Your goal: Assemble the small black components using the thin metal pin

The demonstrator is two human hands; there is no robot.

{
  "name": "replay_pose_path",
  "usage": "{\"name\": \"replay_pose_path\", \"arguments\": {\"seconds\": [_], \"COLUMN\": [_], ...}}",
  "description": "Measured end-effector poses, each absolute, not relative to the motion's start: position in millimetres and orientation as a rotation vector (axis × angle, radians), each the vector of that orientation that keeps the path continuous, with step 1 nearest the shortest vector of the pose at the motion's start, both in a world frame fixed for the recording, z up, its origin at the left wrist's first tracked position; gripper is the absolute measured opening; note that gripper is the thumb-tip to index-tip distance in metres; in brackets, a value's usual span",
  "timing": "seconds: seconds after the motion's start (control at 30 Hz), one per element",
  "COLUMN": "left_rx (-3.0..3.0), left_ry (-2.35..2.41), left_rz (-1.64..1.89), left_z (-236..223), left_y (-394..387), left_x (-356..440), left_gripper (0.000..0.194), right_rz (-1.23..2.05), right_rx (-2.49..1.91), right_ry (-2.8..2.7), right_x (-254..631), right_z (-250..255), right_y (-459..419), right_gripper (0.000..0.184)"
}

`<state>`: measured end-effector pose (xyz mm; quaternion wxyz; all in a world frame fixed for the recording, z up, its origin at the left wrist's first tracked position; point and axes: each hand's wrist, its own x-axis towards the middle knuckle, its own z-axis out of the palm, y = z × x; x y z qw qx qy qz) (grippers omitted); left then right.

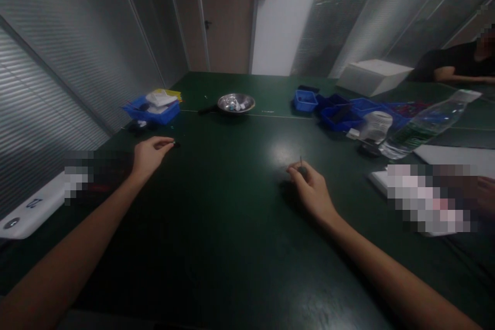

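Over the left part of the green table (232, 191), my left hand (149, 157) is closed, with thumb and forefinger pinched at a small dark piece (177, 145). Its exact kind is too small to make out. My right hand (313, 188) rests low over the table at right of centre, its fingers curled round a dark, screwdriver-like tool (302, 170). A thin shaft points up from the grip; the rest of the tool is hidden in the hand. The two hands are well apart.
Farther back are a metal pan (235, 103), a blue tray (170, 114) and a small blue bin (305, 101). More blue bins (340, 117), a tilted plastic bottle (417, 131) and a white box (373, 76) are at right. A person (460, 62) sits at far right.
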<state>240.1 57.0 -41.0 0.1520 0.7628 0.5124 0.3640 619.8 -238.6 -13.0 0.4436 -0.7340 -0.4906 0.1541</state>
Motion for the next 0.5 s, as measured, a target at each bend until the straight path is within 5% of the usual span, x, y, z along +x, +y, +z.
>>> {"name": "replay_pose_path", "arguments": {"seconds": [0.5], "left_rx": [2.198], "left_ry": [1.445], "left_rz": [1.055], "left_z": [-42.8], "left_y": [60.9], "left_x": [238.9], "left_gripper": [0.022], "right_rz": [0.376], "right_rx": [-1.839], "right_ry": [-1.237], "right_x": [619.7], "right_z": [-12.7], "right_y": [-238.5], "right_gripper": [0.027]}}
